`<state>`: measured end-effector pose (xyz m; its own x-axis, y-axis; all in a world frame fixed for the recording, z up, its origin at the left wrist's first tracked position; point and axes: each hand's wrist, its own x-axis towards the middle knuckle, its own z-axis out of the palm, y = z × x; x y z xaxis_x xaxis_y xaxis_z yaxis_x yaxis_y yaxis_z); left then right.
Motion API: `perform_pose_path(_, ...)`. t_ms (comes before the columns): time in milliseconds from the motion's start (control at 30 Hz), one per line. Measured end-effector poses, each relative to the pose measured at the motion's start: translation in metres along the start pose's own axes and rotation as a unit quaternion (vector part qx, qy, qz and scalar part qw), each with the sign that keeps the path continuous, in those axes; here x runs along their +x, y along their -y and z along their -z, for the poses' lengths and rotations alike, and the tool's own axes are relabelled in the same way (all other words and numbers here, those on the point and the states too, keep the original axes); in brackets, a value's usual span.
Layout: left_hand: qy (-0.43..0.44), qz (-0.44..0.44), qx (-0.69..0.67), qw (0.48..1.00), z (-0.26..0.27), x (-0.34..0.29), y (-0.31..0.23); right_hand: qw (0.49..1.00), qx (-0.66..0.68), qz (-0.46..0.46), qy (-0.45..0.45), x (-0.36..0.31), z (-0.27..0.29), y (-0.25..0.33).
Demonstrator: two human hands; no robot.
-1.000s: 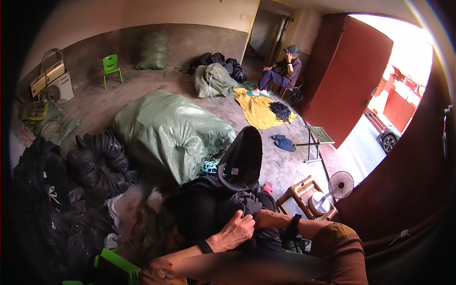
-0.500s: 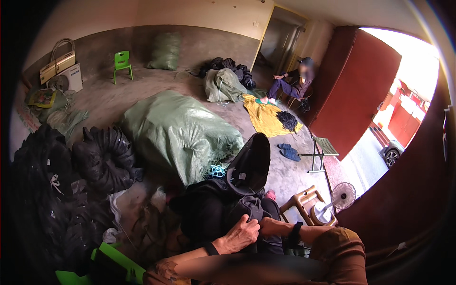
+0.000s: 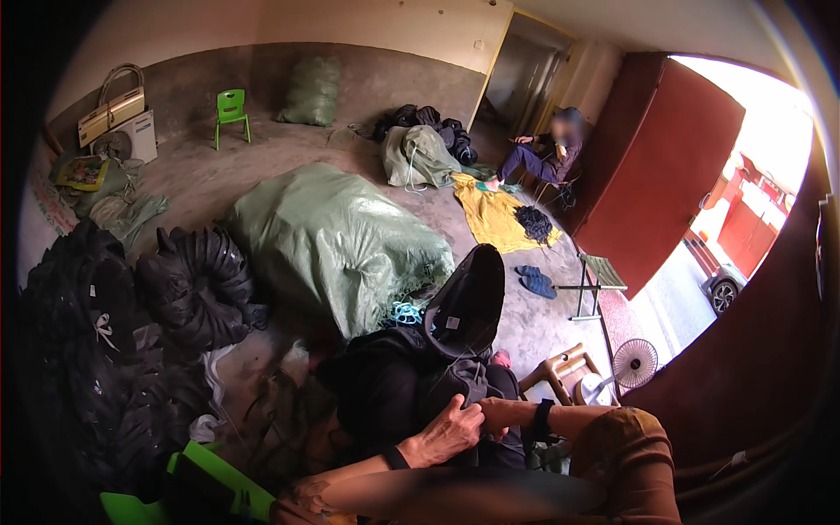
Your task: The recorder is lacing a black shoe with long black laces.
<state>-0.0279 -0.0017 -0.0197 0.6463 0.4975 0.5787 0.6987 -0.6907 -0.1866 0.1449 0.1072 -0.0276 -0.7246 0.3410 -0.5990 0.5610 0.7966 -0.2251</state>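
Working up close in the head view: left hand [image 3: 444,433] curled, seemingly pinching the soft black fabric piece with the oval cupped end [image 3: 464,319], just ahead; right hand [image 3: 500,415] beside it, grip hidden, can't tell. I'd pull the cloth taut first.

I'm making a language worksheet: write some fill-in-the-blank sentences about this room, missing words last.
The left hand and right hand are close ____ by the black fabric.
The yellow cloth lies on the ____.
The fan stands to the hands' ____.
The small chair near the wall is ____.

Missing words: together; floor; right; green.
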Motion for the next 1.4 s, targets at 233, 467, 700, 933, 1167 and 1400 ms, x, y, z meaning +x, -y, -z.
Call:
perform_pose_path(233,-0.01,0.007,-0.006,1.0,-0.003,0.001,-0.001,0.984,-0.101,0.122,-0.084,-0.012,-0.022,-0.017)
perform_pose_path(467,0.011,0.01,-0.005,1.0,-0.004,-0.003,-0.002,0.967,0.193,-0.121,-0.114,-0.029,-0.013,0.015)
perform_pose_path(700,0.031,0.012,-0.012,0.999,-0.004,0.0,-0.001,0.968,0.232,-0.071,-0.062,-0.03,-0.004,0.005)
perform_pose_path(933,0.029,0.015,-0.015,0.999,-0.002,-0.001,0.0,0.965,0.198,-0.153,0.073,0.01,-0.026,-0.028)
perform_pose_path(1167,0.008,0.02,-0.013,1.0,-0.002,0.001,-0.003,0.977,0.203,-0.005,-0.063,-0.008,-0.051,-0.043)
perform_pose_path(1400,0.006,0.034,-0.016,0.999,0.001,-0.004,-0.003,0.936,0.313,-0.118,-0.107,-0.047,-0.008,0.025)
